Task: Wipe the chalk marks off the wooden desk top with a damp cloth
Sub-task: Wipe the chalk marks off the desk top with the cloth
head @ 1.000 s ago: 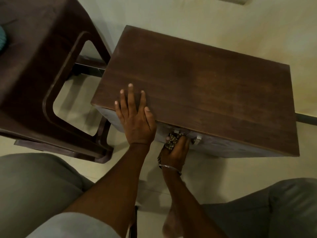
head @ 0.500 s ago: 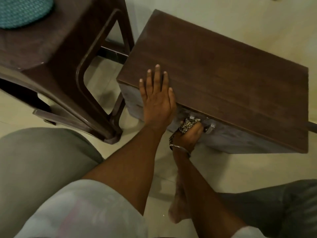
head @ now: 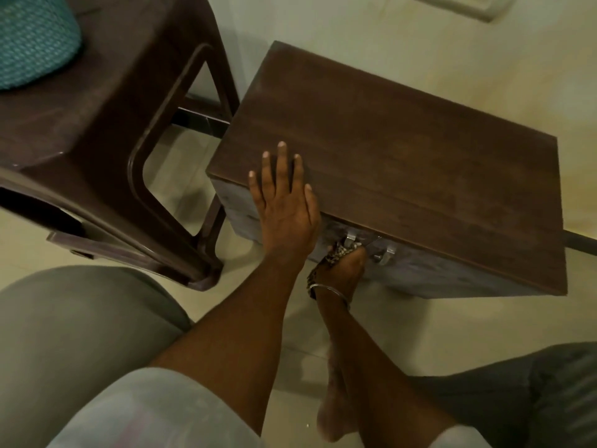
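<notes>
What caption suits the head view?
Left hand flat on the desk top; right hand grips a patterned cloth at its front.

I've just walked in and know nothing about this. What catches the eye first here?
A dark wooden desk top fills the middle, with the left hand laid flat on its near left corner. Just below the front edge, the right hand grips a patterned cloth by the metal handles. A brown chair stands to the left, with something teal on its seat.
</notes>
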